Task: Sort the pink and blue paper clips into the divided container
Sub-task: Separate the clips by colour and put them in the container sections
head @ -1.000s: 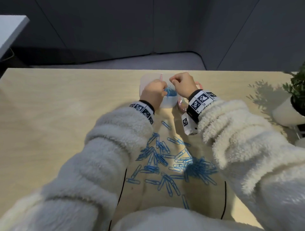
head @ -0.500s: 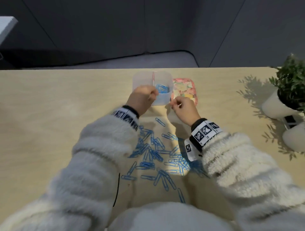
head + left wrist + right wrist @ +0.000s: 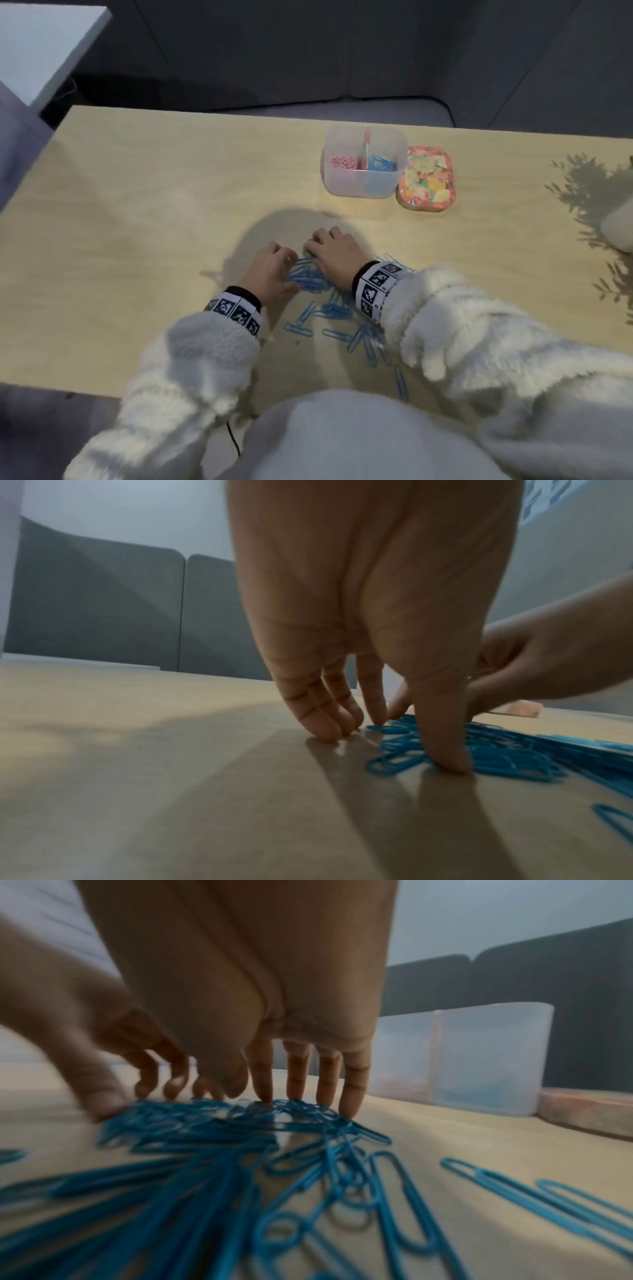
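Several loose blue paper clips [image 3: 310,279] [image 3: 507,758] [image 3: 240,1137] lie heaped on the wooden table [image 3: 137,205] near its front edge. My left hand [image 3: 289,262] [image 3: 394,737] stands on the heap's left side, fingers straight, fingertips and thumb pressing down on clips. My right hand [image 3: 317,248] [image 3: 274,1096] touches the heap's far right side with straight fingers. The two hands face each other across the heap. Farther back stands the translucent divided container [image 3: 363,181] [image 3: 479,1069], pink clips [image 3: 342,163] in its left half, blue clips [image 3: 380,163] in its right half.
A flowery pink lid or tin [image 3: 428,181] [image 3: 589,1110] lies against the container's right side. A white plant pot [image 3: 616,226] sits at the right table edge and casts leaf shadows. More blue clips [image 3: 363,337] are strewn between my wrists.
Both hands have come back from the container to the heap near the front edge and now press on the blue clips. The head view has tilted down and left.
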### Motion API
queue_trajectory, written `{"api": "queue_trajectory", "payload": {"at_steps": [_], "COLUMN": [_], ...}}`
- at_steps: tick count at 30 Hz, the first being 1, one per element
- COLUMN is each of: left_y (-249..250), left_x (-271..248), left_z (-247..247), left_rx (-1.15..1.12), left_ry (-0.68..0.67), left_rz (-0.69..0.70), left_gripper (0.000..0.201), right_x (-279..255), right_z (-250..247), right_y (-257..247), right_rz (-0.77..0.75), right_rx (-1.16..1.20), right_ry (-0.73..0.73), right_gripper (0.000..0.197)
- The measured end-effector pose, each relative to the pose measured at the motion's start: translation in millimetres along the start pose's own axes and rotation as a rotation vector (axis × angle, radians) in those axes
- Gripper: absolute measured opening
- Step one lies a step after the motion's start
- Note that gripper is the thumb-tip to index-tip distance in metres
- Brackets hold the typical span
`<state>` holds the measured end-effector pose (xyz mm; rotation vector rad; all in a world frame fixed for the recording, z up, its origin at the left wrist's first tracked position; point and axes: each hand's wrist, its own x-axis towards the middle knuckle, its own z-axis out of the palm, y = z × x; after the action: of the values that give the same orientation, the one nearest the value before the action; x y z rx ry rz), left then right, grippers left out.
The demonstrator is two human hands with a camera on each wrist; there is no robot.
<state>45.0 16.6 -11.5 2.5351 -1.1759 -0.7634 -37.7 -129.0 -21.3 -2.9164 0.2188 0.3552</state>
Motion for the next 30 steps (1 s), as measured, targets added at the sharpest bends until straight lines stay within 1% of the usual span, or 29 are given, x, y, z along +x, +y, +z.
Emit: {"api": "queue_trajectory", "payload": {"at_steps": [3, 5, 7, 8, 9, 10, 11, 12, 13, 15, 18, 23, 27, 30], "left_y": [10.6, 16.0, 17.2, 16.2, 14.5, 12.3, 10.1, 8.6, 9.6, 16.5, 26.0, 34.0, 35.2, 34.8], "left_x": [2.1, 4.0, 5.9, 6.9, 7.6, 8.2, 8.6, 8.8, 8.6, 9.9, 14.4, 20.2, 24.5, 27.1], "left_z": [4.1, 4.4, 1.0, -1.6, -4.5, -6.8, -8.2, -8.1, -6.6, -3.0, 2.1, 5.0, 6.0, 4.2], "left_rx": [-0.067, -0.095, -0.091, -0.075, -0.055, -0.037, -0.021, -0.007, 0.007, 0.029, 0.020, 0.034, 0.022, -0.043], "left_ry": [0.008, -0.011, -0.036, -0.044, -0.048, -0.052, -0.060, -0.070, -0.076, -0.075, -0.032, -0.012, -0.017, -0.022], "left_rz": [0.043, 0.060, 0.067, 0.067, 0.065, 0.056, 0.048, 0.044, 0.052, 0.100, 0.121, 0.128, 0.125, 0.096], "left_gripper": [0.038, 0.037, 0.044, 0.049, 0.054, 0.057, 0.059, 0.058, 0.056, 0.047, 0.035, 0.026, 0.020, 0.017], "right_x": [-13.8, -22.9, -28.5, -29.5, -30.2, -29.6, -28.9, -27.4, -27.6, -29.9, -29.8, -31.2, -29.0, -30.3], "right_z": [4.9, -1.7, -12.1, -15.8, -18.6, -19.5, -20.0, -17.9, -15.1, -9.4, -4.3, -3.1, -3.2, -8.0], "right_y": [0.9, 9.5, 23.2, 31.0, 37.2, 40.9, 41.6, 40.2, 36.8, 29.2, 19.5, 12.8, 20.4, 32.0], "right_rz": [-0.029, -0.021, 0.086, 0.160, 0.221, 0.255, 0.258, 0.235, 0.208, 0.159, 0.114, 0.187, 0.216, 0.261], "right_rx": [-0.001, 0.135, 0.357, 0.434, 0.468, 0.450, 0.388, 0.304, 0.229, 0.160, 0.194, 0.329, 0.370, 0.455], "right_ry": [-0.026, -0.034, 0.053, 0.106, 0.122, 0.091, 0.022, -0.046, -0.081, -0.065, -0.041, -0.020, -0.005, -0.002], "right_gripper": [0.032, 0.036, 0.037, 0.036, 0.036, 0.039, 0.047, 0.056, 0.063, 0.065, 0.056, 0.026, 0.016, 0.009]}}
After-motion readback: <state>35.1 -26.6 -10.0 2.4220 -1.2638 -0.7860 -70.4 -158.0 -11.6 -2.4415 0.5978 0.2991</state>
